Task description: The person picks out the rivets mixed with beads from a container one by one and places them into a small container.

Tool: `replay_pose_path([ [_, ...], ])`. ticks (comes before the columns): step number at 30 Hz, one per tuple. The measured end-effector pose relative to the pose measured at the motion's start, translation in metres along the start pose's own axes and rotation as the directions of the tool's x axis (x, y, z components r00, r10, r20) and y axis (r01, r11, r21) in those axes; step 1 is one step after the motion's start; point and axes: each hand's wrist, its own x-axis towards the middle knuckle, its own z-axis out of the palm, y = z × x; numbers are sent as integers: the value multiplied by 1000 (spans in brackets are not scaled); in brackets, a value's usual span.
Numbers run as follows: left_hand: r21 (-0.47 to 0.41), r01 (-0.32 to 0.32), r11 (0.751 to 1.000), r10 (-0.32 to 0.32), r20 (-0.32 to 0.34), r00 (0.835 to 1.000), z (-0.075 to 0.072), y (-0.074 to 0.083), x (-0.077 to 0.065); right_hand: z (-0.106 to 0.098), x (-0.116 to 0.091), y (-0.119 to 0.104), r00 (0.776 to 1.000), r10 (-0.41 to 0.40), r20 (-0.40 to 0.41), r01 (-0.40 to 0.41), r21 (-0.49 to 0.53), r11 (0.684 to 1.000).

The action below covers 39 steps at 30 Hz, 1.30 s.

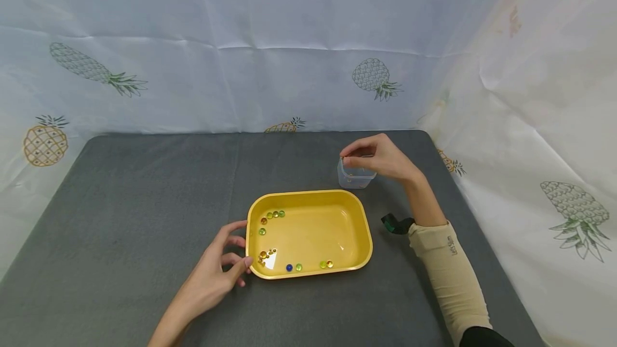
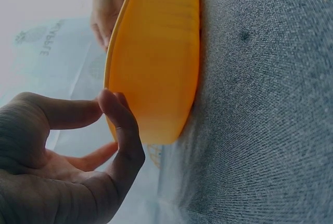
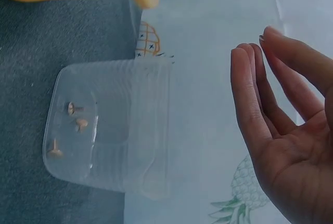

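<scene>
Head view: a yellow tray (image 1: 318,229) lies on the grey worktop (image 1: 135,218), between its middle and its near edge, and only here does the inside of the tray show. Green marbles (image 1: 281,213) and an amber marble (image 1: 263,221) sit by its far-left corner, small brass-coloured pieces (image 1: 271,251) in its near-left corner, and a blue marble (image 1: 289,268) along its near wall, with more marbles to the right. The left hand (image 1: 211,277) grips the tray's left edge, thumb at the near-left corner. Beyond the tray's far-right corner stands a clear box (image 1: 356,179), towards the worktop's far-right corner, with the right hand (image 1: 383,159) over it.

Left wrist view: the tray's outer wall shows side-on, hiding its contents; thumb and fingers are bent against the rim (image 2: 108,67).

Right wrist view: through the box wall, three pins (image 3: 80,124) can be seen lying on its bottom, detail the head view barely gives. The right hand is above the box's mouth, fingertips pinching a tiny object (image 3: 261,37), too small to identify.
</scene>
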Motion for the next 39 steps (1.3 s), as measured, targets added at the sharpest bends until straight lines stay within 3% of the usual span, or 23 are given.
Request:
replay_pose_path([
  [5, 3, -3, 1000, 3, 0, 1000, 0, 0, 0, -3, 1, 10, 999, 33, -15, -33, 11, 999],
  [14, 4, -9, 1000, 9, 3, 1000, 0, -1, 0, -6, -3, -4, 996, 85, -7, -85, 17, 996],
  [24, 7, -11, 1000, 11, -1, 1000, 0, -1, 1, -5, -1, 12, 991, 133, -17, -132, 23, 991],
  [32, 9, -8, 1000, 8, -5, 1000, 0, 0, 0, -6, 5, 42, 991, 133, -29, -133, 24, 991],
  [39, 11, -10, 1000, 10, -4, 1000, 0, 0, 1, -4, 5, 48, 990, 137, -30, -137, 16, 990],
])
